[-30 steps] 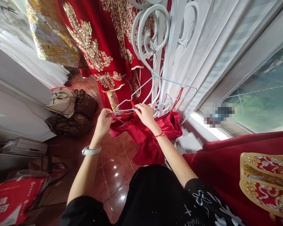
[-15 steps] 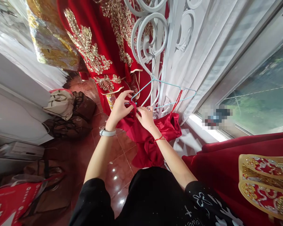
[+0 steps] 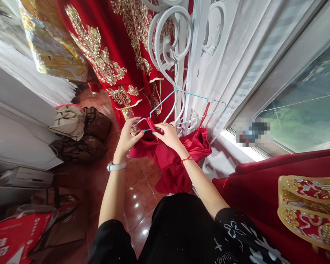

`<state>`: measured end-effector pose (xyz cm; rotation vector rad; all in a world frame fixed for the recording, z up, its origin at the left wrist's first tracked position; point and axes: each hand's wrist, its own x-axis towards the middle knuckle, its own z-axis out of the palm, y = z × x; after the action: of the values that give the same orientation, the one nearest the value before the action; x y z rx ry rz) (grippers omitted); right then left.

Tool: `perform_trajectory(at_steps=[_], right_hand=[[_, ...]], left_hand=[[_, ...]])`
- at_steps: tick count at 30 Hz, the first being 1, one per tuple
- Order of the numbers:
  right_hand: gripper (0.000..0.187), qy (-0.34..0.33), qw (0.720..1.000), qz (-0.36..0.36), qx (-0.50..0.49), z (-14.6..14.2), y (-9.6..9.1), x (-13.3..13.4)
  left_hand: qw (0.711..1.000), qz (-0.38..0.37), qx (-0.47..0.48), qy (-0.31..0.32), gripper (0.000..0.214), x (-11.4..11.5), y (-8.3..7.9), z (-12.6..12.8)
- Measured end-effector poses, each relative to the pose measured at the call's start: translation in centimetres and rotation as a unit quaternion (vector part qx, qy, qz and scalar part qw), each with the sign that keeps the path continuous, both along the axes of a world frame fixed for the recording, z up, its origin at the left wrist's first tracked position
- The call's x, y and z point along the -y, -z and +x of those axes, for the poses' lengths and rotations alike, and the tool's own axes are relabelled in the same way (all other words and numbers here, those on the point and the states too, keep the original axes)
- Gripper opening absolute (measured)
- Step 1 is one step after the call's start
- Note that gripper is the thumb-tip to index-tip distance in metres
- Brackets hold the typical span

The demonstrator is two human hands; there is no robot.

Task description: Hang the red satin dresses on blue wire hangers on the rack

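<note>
A red satin dress (image 3: 191,146) hangs from a thin light-blue wire hanger (image 3: 194,94). One thin red strap (image 3: 205,114) loops over the hanger's right part. Its other strap (image 3: 150,125) lies over the left part. My right hand (image 3: 169,136) pinches this left strap at its side, thumb and fingers close together. Around the hanger's left end is my left hand (image 3: 126,138), thumb and forefinger apart, the wire showing between them. The hanger's hook rests on a white scrolled metal rack (image 3: 173,55).
Red garments with gold embroidery (image 3: 104,58) hang behind the rack. Bags (image 3: 71,121) stand on the tiled floor (image 3: 137,190) at left. At right are a window (image 3: 299,95) and more red embroidered clothing (image 3: 253,176).
My left hand has moved left and down, off the strap to the hanger's end, its fingers spreading. The left strap now sits over the wire. My right hand stays beside it.
</note>
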<state>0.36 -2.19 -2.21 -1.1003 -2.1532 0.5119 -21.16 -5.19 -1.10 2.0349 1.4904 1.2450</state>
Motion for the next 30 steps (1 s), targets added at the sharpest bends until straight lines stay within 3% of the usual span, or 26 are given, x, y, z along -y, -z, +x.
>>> perform_trajectory(at_steps=[3, 6, 10, 13, 14, 16, 18, 20, 22, 24, 27, 30], right_hand=[[0.027, -0.002, 1.0, 0.004, 0.006, 0.2, 0.1, 0.0], [0.032, -0.005, 1.0, 0.008, 0.012, 0.4, 0.1, -0.2], [0.033, -0.029, 0.999, 0.013, -0.023, 0.9, -0.1, 0.2], [0.035, -0.035, 0.991, 0.054, -0.114, 2.3, 0.3, 1.0], [0.035, 0.001, 0.986, 0.072, -0.151, 3.2, 0.8, 1.1], [0.037, 0.141, 0.959, 0.096, -0.225, 6.0, 2.2, 1.0], [0.038, 0.316, 0.902, 0.091, -0.279, 9.9, 4.4, 0.6], [0.05, 0.436, 0.852, 0.033, -0.29, 14.2, 7.0, 0.3], [0.07, 0.454, 0.848, -0.085, -0.259, 18.1, 9.6, 0.6], [0.071, 0.439, 0.848, -0.172, -0.24, 20.7, 11.7, 1.2], [0.043, 0.455, 0.832, -0.19, -0.253, 22.1, 13.4, 2.1], [0.018, 0.468, 0.815, -0.173, -0.295, 22.4, 12.8, 1.9]], left_hand=[[0.996, -0.026, -0.079, 0.03, 0.043, -0.7, -2.9, 1.4], [0.995, -0.033, -0.085, 0.039, 0.032, -1.4, -4.4, 3.2], [0.997, -0.019, -0.074, 0.009, 0.027, -1.5, -4.0, 4.8], [0.997, -0.004, -0.073, -0.028, 0.027, -1.3, -3.3, 4.9], [0.996, 0.003, -0.077, -0.038, 0.026, -1.3, -3.1, 4.8], [0.995, 0.012, -0.089, -0.051, 0.024, -1.6, -2.9, 4.7], [0.993, 0.02, -0.098, -0.06, 0.022, -2.0, -2.6, 4.7], [0.992, 0.031, -0.096, -0.072, 0.021, -2.5, -2.3, 4.7], [0.992, 0.039, -0.09, -0.081, 0.021, -3.0, -2.0, 4.8], [0.992, 0.041, -0.085, -0.083, 0.02, -3.3, -1.8, 4.8], [0.992, 0.044, -0.079, -0.083, 0.019, -3.6, -1.8, 4.7], [0.992, 0.056, -0.065, -0.093, 0.016, -3.7, -2.0, 4.6]])
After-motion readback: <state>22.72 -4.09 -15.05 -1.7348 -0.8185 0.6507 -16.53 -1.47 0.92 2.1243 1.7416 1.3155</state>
